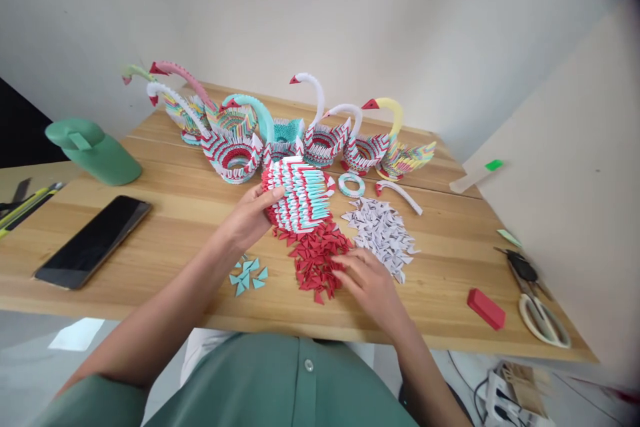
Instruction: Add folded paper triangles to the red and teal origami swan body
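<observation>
The body (pixel 299 197), gripped in the left hand (pixel 254 212) at the red pile's (pixel 320 255) far edge, appears largely built, with ring (pixel 342 185) and neck (pixel 406 197) lying unattached; the right hand (pixel 367 280), fingers curled at that pile, holds nothing verifiable.

Left fingers (pixel 253 193) clasped; right fingers (pixel 346 261) lower, loosely bent.

"What is hidden?"
"Part of the left hand (pixel 253 213), behind the striped red, white and turquoise paper body (pixel 297 195)."
"And the right hand (pixel 369 280)?"
"Whether it holds any red paper triangles (pixel 316 260) is unclear."
</observation>
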Tool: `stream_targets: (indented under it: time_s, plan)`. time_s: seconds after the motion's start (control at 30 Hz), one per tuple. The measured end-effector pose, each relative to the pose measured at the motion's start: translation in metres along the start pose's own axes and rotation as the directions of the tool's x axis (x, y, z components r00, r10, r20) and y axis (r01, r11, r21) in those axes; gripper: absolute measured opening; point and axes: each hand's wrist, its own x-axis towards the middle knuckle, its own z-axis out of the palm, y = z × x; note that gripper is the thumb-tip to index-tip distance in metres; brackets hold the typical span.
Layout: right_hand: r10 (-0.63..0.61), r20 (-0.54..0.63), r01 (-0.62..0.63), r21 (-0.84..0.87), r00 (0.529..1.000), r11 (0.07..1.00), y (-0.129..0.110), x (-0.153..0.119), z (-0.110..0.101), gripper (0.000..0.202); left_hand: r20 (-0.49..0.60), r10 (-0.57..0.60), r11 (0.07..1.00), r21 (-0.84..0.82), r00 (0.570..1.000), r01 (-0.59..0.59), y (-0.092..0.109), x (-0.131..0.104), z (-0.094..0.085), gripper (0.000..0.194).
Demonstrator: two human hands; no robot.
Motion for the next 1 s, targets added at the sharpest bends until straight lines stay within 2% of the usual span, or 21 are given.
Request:
stream_targets:
  time_s: [0.13,0.23,0.33,0.43,0.53,0.63,0.83,1.0]
  plan:
    - [-0.068,0.089,0.070,-0.022,0.994,0.997,-0.012,-0.028,0.015,0.017,-0.058,-0.032,0.999,-0.023,0.998,0.031,-0.011,0.005,-0.009,0.036]
    - [-0.061,0.154,0.073,-0.076,0.986,0.994,-0.016,-0.031,0.029,0.015,-0.066,-0.037,0.999,-0.020,0.997,0.035,-0.014,0.005,-0.014,0.035]
    - [-0.003,0.053,0.010,-0.142,0.999,0.990,-0.011,-0.024,0.031,0.016,-0.066,-0.028,0.999,-0.021,0.997,0.026,-0.012,0.004,-0.016,0.034]
    - [0.015,-0.042,-0.021,-0.124,0.999,0.992,-0.001,-0.016,0.020,0.015,-0.073,-0.024,0.999,-0.028,0.997,0.022,-0.010,0.004,-0.017,0.034]
    - [0.017,-0.086,-0.025,-0.096,0.996,0.995,0.004,-0.009,0.010,0.018,-0.075,-0.020,0.999,-0.043,0.997,0.017,-0.008,0.004,-0.017,0.036]
    - [0.000,-0.083,-0.011,-0.131,0.997,0.991,0.003,0.000,0.010,0.021,-0.076,-0.026,0.999,-0.044,0.997,0.023,-0.009,0.003,-0.017,0.037]
    - [-0.080,-0.004,0.078,-0.191,0.997,0.978,-0.001,0.021,0.019,0.021,-0.059,-0.028,0.998,-0.060,0.998,0.024,-0.011,0.003,-0.017,0.039]
    - [-0.080,0.053,0.089,-0.192,0.995,0.977,0.001,0.033,0.025,0.019,-0.055,-0.031,0.998,-0.061,0.998,0.027,-0.011,0.003,-0.017,0.038]
